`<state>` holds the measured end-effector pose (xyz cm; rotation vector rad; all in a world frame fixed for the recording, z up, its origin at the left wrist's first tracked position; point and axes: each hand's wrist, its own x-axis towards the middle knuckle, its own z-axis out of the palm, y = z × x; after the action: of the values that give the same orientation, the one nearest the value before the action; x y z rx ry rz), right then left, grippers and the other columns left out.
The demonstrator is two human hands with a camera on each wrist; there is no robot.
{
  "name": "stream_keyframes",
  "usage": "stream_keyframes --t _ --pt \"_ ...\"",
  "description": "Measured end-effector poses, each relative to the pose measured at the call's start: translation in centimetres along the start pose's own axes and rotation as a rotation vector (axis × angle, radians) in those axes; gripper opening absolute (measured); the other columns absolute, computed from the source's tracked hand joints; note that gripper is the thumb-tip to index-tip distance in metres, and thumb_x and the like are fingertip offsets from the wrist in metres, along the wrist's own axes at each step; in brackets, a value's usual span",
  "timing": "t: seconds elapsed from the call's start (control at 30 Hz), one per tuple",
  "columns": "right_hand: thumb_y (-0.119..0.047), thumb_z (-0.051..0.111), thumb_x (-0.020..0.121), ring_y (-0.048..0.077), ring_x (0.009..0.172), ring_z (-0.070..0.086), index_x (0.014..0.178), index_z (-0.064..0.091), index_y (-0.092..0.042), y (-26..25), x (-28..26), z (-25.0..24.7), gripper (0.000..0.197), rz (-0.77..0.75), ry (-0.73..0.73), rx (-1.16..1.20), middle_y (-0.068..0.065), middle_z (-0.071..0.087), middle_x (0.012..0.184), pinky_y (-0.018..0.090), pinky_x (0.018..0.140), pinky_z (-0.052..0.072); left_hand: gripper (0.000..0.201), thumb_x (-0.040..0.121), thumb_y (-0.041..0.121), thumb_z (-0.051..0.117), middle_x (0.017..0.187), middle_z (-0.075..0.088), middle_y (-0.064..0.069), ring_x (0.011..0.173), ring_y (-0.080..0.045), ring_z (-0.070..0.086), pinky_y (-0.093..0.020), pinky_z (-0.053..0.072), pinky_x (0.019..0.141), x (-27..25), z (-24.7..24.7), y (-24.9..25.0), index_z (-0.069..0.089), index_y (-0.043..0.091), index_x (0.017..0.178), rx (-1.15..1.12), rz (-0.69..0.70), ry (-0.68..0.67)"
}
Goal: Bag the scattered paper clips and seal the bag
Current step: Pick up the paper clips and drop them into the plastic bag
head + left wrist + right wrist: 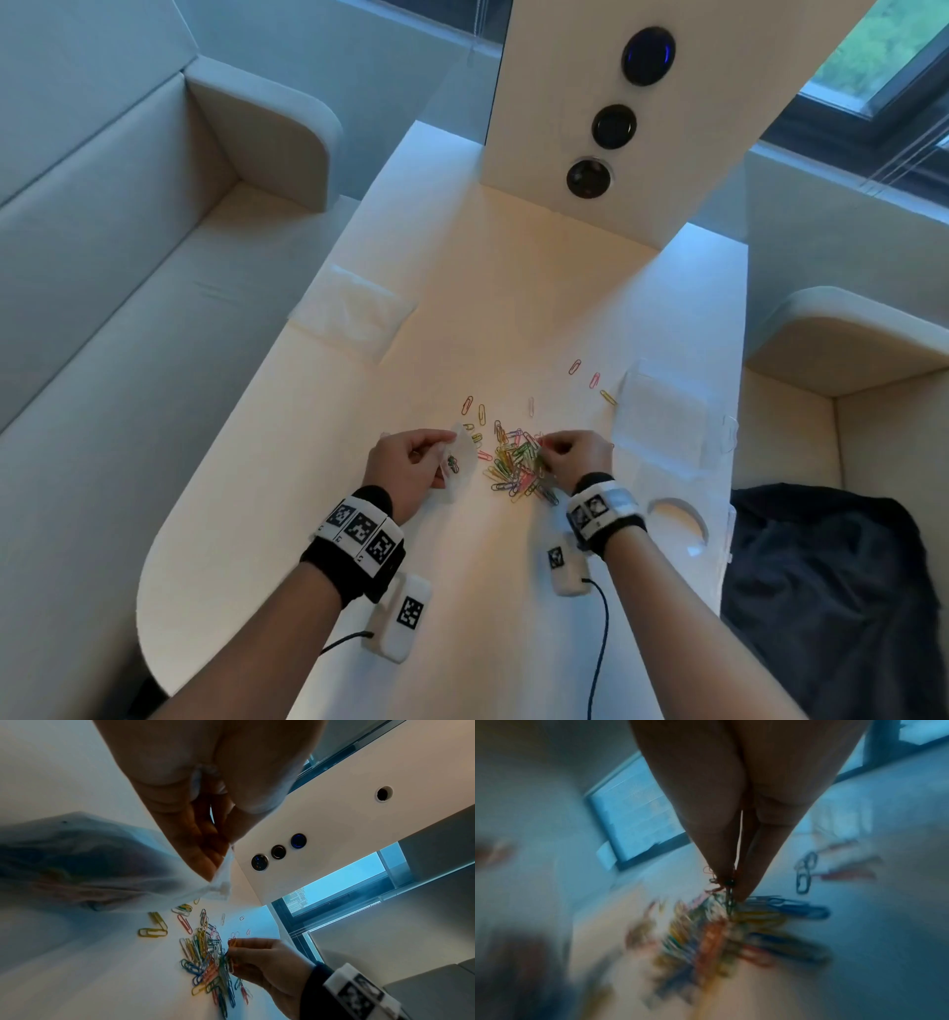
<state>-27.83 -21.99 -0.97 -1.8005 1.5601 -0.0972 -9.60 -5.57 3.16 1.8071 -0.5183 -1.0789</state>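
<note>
A heap of coloured paper clips (pixel 516 465) lies on the white table (pixel 462 308), with a few strays (pixel 583 372) further back. My left hand (pixel 411 462) pinches the mouth of a small clear bag (pixel 457 462) that holds a few clips. The same bag (pixel 90 862) shows under my left fingers (pixel 205 845) in the left wrist view. My right hand (pixel 570 457) sits on the heap's right side and pinches a few clips (pixel 230 953) between thumb and fingers. The right wrist view is blurred; the fingertips (pixel 741 888) meet just above the clips (pixel 711 933).
Two flat clear bags lie on the table, one at the back left (pixel 354 313) and one at the right (pixel 667 411). A white upright panel (pixel 642 103) with round sockets stands behind. Seats flank the table; dark cloth (pixel 832 591) lies at the right.
</note>
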Motion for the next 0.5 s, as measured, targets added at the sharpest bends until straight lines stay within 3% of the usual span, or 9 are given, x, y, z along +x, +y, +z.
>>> stream_keyframes --t 0.1,0.13,0.2,0.27,0.37,0.43,0.5 --pt "-0.003 0.07 0.084 0.018 0.08 0.073 0.107 0.07 -0.001 -0.6 -1.8 -1.1 0.022 0.306 -0.17 0.76 0.014 0.075 0.095 0.025 0.073 0.06 0.02 0.094 0.007 0.058 0.089 0.074 -0.011 0.063 -0.018 0.07 -0.037 0.062 0.075 -0.2 0.2 0.1 0.075 0.016 0.101 -0.013 -0.02 0.008" --pt "0.001 0.066 0.086 0.018 0.08 0.073 0.109 0.067 0.002 -1.2 -2.5 -1.5 0.023 0.345 -0.24 0.965 0.015 0.074 0.094 0.023 0.069 0.06 0.02 0.094 0.007 0.058 0.088 0.074 -0.011 0.064 -0.019 0.07 -0.037 0.062 0.075 -0.2 0.3 0.2 0.075 0.015 0.102 -0.015 -0.021 0.013" --pt "0.004 0.061 0.088 0.018 0.084 0.072 0.111 0.065 0.003 -3.0 -4.0 -2.0 0.024 0.328 -0.376 1.131 0.013 0.074 0.095 0.02 0.067 0.059 0.02 0.094 0.006 0.058 0.089 0.074 -0.014 0.067 -0.022 0.071 -0.037 0.062 0.074 -0.3 0.4 0.2 0.075 0.013 0.103 -0.018 -0.018 0.023" --pt "0.004 0.061 0.088 0.017 0.082 0.071 0.11 0.066 0.003 -5.1 -5.5 -1.7 0.022 0.237 -0.463 1.111 0.012 0.074 0.093 0.019 0.066 0.057 0.019 0.094 0.006 0.058 0.089 0.073 -0.019 0.068 -0.026 0.071 -0.039 0.062 0.072 -0.4 0.5 0.1 0.074 0.013 0.101 -0.021 -0.01 0.033" --pt "0.001 0.069 0.084 0.019 0.079 0.072 0.101 0.071 0.001 -7.0 -6.8 0.2 0.017 0.086 -0.46 0.916 0.011 0.075 0.087 0.024 0.071 0.059 0.018 0.093 0.008 0.06 0.084 0.074 -0.014 0.071 -0.029 0.073 -0.043 0.062 0.074 -0.4 0.4 0.0 0.074 0.019 0.094 -0.023 -0.009 0.031" --pt "-0.009 0.074 0.082 0.018 0.078 0.072 0.095 0.075 -0.007 -7.9 -7.2 1.5 0.013 -0.065 -0.325 0.557 0.007 0.075 0.085 0.026 0.075 0.059 0.018 0.093 0.008 0.06 0.084 0.075 -0.012 0.073 -0.027 0.074 -0.044 0.062 0.076 -0.5 0.3 0.1 0.073 0.02 0.092 -0.043 -0.019 0.025" --pt "-0.016 0.07 0.085 0.012 0.076 0.069 0.093 0.075 -0.013 -8.6 -7.6 2.4 0.01 -0.241 -0.131 0.152 0.0 0.074 0.085 0.022 0.075 0.056 0.017 0.093 0.009 0.06 0.084 0.075 -0.011 0.074 -0.025 0.074 -0.043 0.062 0.076 -0.6 0.3 0.2 0.073 0.018 0.093 -0.05 -0.014 0.027"
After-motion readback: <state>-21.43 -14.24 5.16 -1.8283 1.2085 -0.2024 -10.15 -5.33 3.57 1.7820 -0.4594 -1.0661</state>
